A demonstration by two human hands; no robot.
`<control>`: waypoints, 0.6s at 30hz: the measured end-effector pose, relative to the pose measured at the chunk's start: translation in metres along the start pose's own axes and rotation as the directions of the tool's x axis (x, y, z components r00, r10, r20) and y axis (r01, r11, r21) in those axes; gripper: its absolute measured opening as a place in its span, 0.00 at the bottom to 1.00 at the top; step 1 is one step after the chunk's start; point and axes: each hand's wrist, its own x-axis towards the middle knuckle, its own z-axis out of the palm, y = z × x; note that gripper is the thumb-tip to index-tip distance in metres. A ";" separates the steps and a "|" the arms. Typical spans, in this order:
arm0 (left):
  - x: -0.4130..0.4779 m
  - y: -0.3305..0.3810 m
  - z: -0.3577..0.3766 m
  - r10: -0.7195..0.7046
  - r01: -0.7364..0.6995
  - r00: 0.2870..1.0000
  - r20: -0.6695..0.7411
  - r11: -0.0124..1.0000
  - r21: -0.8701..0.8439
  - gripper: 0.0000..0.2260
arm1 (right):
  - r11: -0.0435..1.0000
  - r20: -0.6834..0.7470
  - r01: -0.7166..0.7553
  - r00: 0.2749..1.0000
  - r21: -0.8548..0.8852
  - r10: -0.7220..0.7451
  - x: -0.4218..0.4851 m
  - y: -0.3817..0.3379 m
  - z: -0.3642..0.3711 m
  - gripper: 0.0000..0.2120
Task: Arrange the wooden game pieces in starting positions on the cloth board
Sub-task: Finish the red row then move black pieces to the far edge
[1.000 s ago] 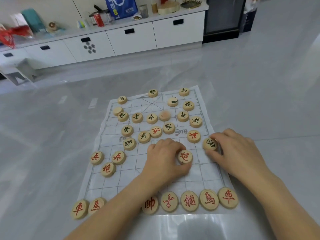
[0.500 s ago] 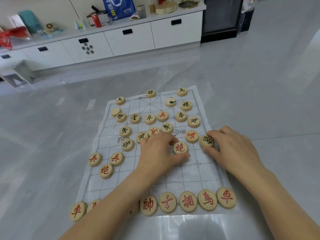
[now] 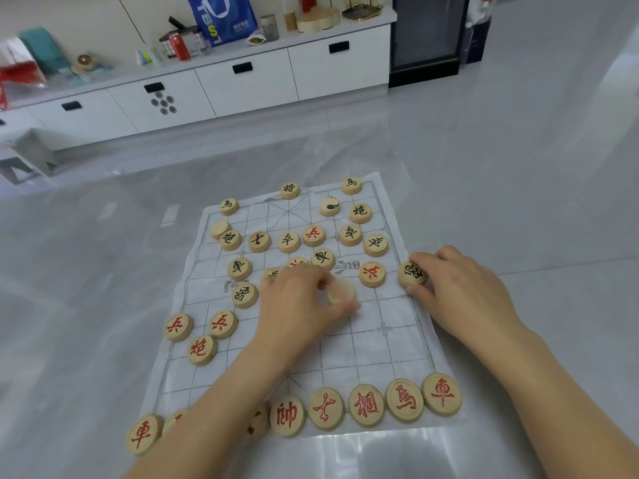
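Fingers [image 3: 313, 276] of left hand [image 3: 297, 307] pinch a blurred piece [image 3: 340, 292]; right hand [image 3: 463, 288] grips a black-lettered piece [image 3: 411, 274] at the cloth board [image 3: 363, 354] edge.

Round wooden game pieces [image 3: 366, 405] flat, scattered over white gridded cloth board [image 3: 390, 354], red row along near edge

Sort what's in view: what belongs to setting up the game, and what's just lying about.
Job: board, pieces, left hand, right hand.
Lying about: blue bag, red can, cabinets.
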 end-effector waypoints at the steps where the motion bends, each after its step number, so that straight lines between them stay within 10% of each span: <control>1: 0.002 -0.005 -0.003 -0.024 0.024 1.000 -0.009 1.000 0.009 0.20 | 1.000 -0.004 -0.004 1.000 0.002 0.004 0.000 0.001 0.000 0.14; 18: -0.002 0.026 0.018 0.059 -0.060 0.993 0.099 0.998 0.017 0.22 | 0.998 0.042 -0.049 0.998 0.046 0.047 0.000 0.007 -0.005 0.13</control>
